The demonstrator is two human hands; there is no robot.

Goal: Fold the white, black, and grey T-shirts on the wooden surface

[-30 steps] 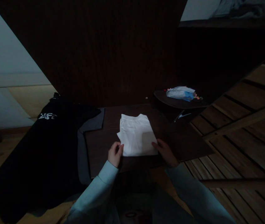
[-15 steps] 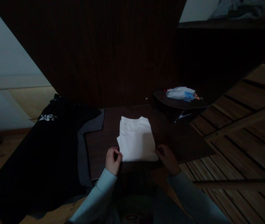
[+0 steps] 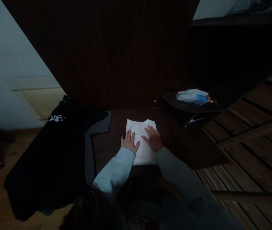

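Note:
A white T-shirt point(image 3: 143, 157), folded into a neat rectangle, lies on the dark wooden surface point(image 3: 109, 140) with its collar edge away from me. My left hand point(image 3: 130, 141) rests flat on its left side, fingers spread. On its right side my right hand point(image 3: 153, 138) lies flat too, fingers apart and pointing toward the collar. Neither hand grips the cloth. Left of the shirt, a black garment point(image 3: 47, 159) with white lettering is spread out, with grey cloth point(image 3: 101, 125) showing from under its right edge.
A small rounded shelf point(image 3: 190, 108) at the right holds a white and blue packet point(image 3: 192, 96). Behind stands a tall dark wooden panel point(image 3: 116, 57). Wooden slats point(image 3: 255, 153) run along the right side.
My hands have gone from pinching the shirt's near corners to lying flat on top of it, farther forward and closer together. The view has shifted slightly.

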